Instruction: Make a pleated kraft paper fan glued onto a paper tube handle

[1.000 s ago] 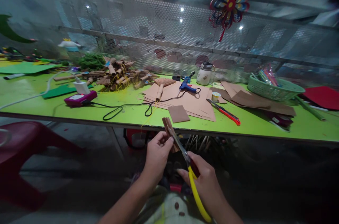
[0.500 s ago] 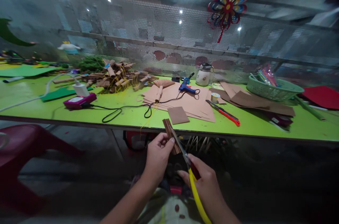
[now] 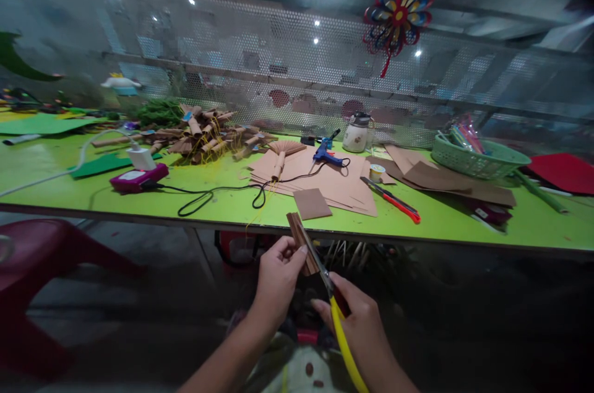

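Note:
My left hand [image 3: 276, 278] pinches a folded strip of brown pleated paper [image 3: 297, 234], held upright just below the table edge. My right hand [image 3: 359, 322] grips yellow-handled scissors [image 3: 336, 319], whose blades lie against the right side of the paper strip. Both hands are in front of the green table [image 3: 139, 198], over my lap.
On the table lie brown paper sheets [image 3: 334, 182], a small brown card [image 3: 312, 203], a blue glue gun [image 3: 327, 155], a red cutter [image 3: 394, 200], a pile of paper rolls [image 3: 204, 130], a pink device with black cable [image 3: 137, 179], a green basket [image 3: 477, 158]. A red chair [image 3: 41, 257] stands left.
The hands, paper and scissors have hardly shifted; the view has tilted slightly, so the table sits a little higher in the picture.

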Demonstrator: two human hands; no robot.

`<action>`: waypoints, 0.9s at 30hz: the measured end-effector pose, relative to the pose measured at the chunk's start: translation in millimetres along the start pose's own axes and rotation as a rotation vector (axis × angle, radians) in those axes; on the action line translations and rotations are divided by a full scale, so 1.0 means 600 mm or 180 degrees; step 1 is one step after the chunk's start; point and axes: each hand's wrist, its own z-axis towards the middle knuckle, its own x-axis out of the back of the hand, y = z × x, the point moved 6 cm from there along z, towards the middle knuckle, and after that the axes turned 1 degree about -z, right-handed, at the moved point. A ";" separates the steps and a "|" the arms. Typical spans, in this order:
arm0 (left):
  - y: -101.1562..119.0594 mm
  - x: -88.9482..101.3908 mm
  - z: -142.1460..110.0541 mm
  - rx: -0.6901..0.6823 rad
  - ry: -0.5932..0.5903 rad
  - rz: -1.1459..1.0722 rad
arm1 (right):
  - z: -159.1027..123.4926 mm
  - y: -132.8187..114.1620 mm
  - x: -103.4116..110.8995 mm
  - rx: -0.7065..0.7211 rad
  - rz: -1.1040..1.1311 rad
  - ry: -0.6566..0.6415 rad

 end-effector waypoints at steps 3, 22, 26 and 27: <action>-0.007 -0.002 -0.001 0.0017 -0.0066 0.0005 | 0.005 0.000 0.000 -0.0182 0.0020 -0.0125; -0.009 -0.009 -0.008 -0.0045 -0.0195 -0.0071 | 0.012 -0.002 0.000 -0.0078 -0.0019 -0.0068; -0.005 -0.009 -0.010 -0.0044 -0.0172 -0.0047 | 0.012 -0.008 0.003 0.0020 0.0003 0.0025; -0.004 -0.009 -0.011 -0.0035 -0.0163 -0.0057 | 0.012 -0.009 0.004 0.0014 0.0009 0.0030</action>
